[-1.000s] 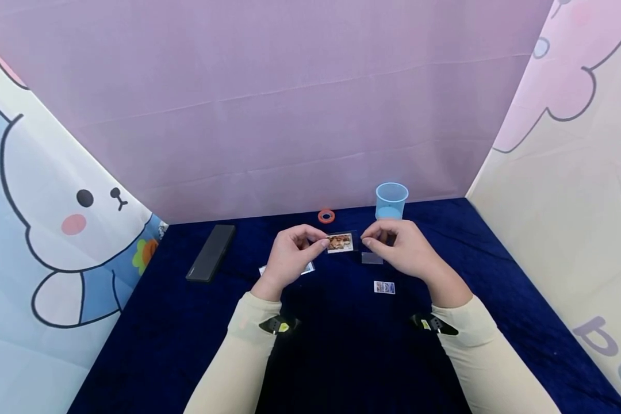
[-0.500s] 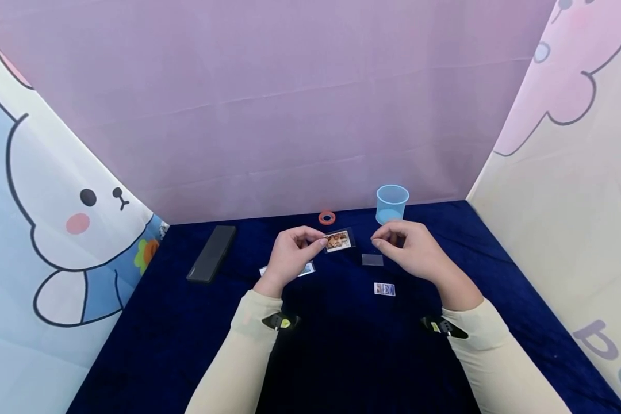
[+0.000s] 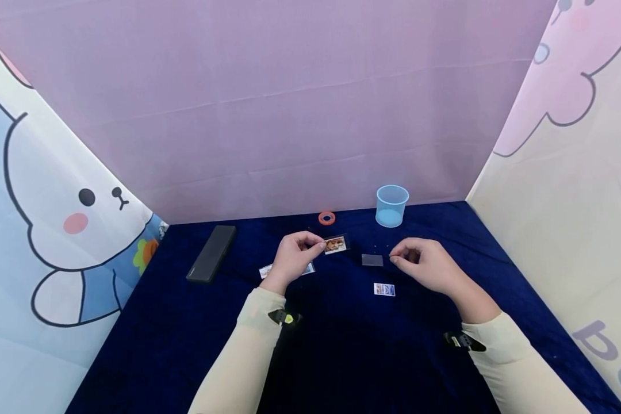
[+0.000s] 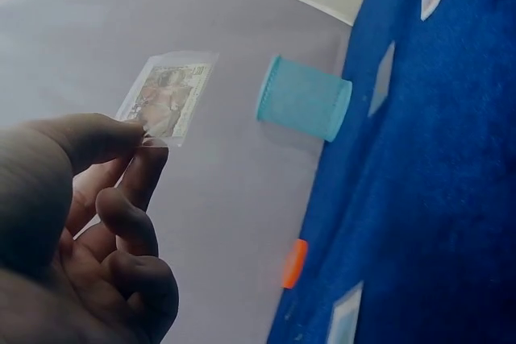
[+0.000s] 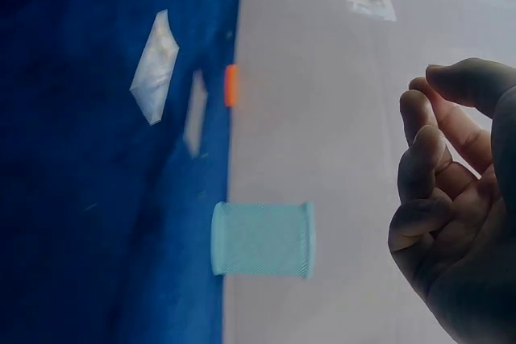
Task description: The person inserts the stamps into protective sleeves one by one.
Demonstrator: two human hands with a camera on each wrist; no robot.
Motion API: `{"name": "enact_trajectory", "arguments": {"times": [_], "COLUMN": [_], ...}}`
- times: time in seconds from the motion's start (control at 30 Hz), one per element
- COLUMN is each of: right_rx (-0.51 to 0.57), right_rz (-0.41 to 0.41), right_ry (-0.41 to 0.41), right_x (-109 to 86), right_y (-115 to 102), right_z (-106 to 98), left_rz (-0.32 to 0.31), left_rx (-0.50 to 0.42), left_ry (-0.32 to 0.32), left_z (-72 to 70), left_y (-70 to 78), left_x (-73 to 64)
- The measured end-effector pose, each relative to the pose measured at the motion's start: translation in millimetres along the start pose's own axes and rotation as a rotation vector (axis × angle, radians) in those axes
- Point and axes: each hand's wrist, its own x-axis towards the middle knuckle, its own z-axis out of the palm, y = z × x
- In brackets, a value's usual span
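Note:
My left hand (image 3: 294, 256) pinches one end of a stamp in a clear sleeve (image 3: 335, 245) between thumb and index finger. A brown and gold picture with a pale border shows through the plastic, and the sleeve (image 4: 167, 96) stands tilted above the fingertips in the left wrist view. To the right, my right hand (image 3: 426, 261) has its fingers loosely curled, thumb and index tips close together, with nothing visible between them. It is nearest to an empty clear sleeve (image 3: 372, 260) on the cloth. A bluish stamp (image 3: 384, 289) lies in front of that sleeve.
Partly hidden behind the left wrist are small sleeved pieces (image 3: 307, 269). A long black case (image 3: 211, 253) lies at the left. Near the back wall are an orange tape roll (image 3: 326, 218) and a translucent blue cup (image 3: 391, 207). Dark blue cloth (image 3: 341, 345) covers the table.
The right hand has moved away from the sleeved stamp, toward the right and nearer the person. The left hand keeps its pinch, and the sleeve has shifted slightly to the left.

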Motion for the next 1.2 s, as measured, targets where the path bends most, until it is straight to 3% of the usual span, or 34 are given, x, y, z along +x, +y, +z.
{"name": "enact_trajectory", "arguments": {"times": [0.43,0.63,0.87,1.2], "right_rx": [-0.013,-0.02,-0.02,-0.001], "right_rz": [0.136,0.136,0.137,0.133], "right_ry": [-0.139,-0.138,-0.167,-0.193], "right_x": [-19.2,-16.6,-17.0,-16.0], "right_y": [42.8,48.9,52.9,58.8], "right_z": [18.7,25.3,28.3,28.3], "left_rz": [-0.066,-0.113,-0.153,-0.149], "left_rx": [0.003,0.054,0.058,0.163], "left_ry": [-0.024,-0.001,-0.018,-0.009], "left_z": [17.3,20.8,25.5,33.8], "left_y": [-23.8,-28.3,-34.6,-41.9], "left_x": [11.1,12.5,13.2,16.8]}}
